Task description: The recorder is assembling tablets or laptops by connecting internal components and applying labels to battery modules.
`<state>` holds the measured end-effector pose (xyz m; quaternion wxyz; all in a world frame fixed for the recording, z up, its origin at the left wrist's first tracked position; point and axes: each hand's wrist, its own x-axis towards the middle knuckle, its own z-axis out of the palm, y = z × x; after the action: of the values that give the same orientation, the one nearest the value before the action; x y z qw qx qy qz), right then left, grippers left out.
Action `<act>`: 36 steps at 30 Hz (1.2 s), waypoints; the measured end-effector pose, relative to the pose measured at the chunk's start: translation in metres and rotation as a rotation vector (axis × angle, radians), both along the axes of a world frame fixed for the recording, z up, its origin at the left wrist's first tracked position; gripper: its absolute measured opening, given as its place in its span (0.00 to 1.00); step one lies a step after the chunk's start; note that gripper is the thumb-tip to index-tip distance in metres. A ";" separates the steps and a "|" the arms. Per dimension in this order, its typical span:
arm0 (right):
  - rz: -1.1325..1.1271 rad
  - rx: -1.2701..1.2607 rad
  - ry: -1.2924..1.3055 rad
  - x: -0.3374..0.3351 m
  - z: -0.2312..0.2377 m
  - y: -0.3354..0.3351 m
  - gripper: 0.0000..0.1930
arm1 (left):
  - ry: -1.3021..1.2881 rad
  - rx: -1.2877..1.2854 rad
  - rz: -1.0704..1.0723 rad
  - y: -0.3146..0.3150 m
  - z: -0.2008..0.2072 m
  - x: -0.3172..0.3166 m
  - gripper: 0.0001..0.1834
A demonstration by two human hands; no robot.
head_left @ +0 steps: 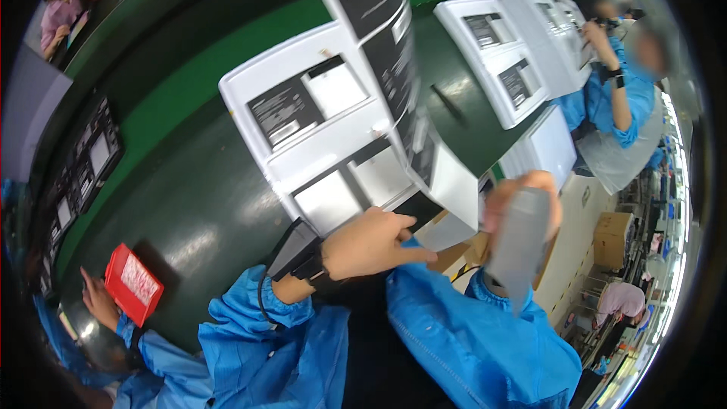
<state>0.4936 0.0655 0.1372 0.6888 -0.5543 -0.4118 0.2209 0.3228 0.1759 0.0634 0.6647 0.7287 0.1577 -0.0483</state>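
Note:
My left hand is at the near edge of a white tray, beside a white box with a dark end. Its thumb and index finger are apart, with nothing visible between them. To the right, my right hand is closed around a flat grey rectangular piece, blurred by motion. White and black boxes sit in the tray's compartments. Over the tray's right side rises a tall row of black-labelled boxes, blurred lower down.
At left, another person's hand is by a red box on the dark green table. Another filled white tray lies at the far right, near a co-worker in blue. Cardboard boxes stand on the floor.

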 end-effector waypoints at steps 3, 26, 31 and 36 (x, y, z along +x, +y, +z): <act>0.173 -0.341 0.216 -0.035 -0.027 0.008 0.04 | -0.347 -0.286 0.298 -0.010 0.004 -0.048 0.39; 0.877 -0.471 -0.866 -0.064 -0.044 0.066 0.08 | -0.043 0.193 0.422 0.001 -0.003 -0.125 0.24; 0.422 -0.917 -0.106 -0.050 -0.061 0.054 0.07 | -0.007 0.148 0.819 0.013 0.000 -0.145 0.25; 0.368 -0.897 0.031 -0.051 -0.078 0.057 0.08 | -0.054 0.327 1.015 0.007 -0.029 -0.158 0.17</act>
<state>0.4422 0.1227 0.0588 0.3377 -0.7111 -0.3567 0.5031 0.1649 0.1829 0.0340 0.4859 0.6559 0.4786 0.3235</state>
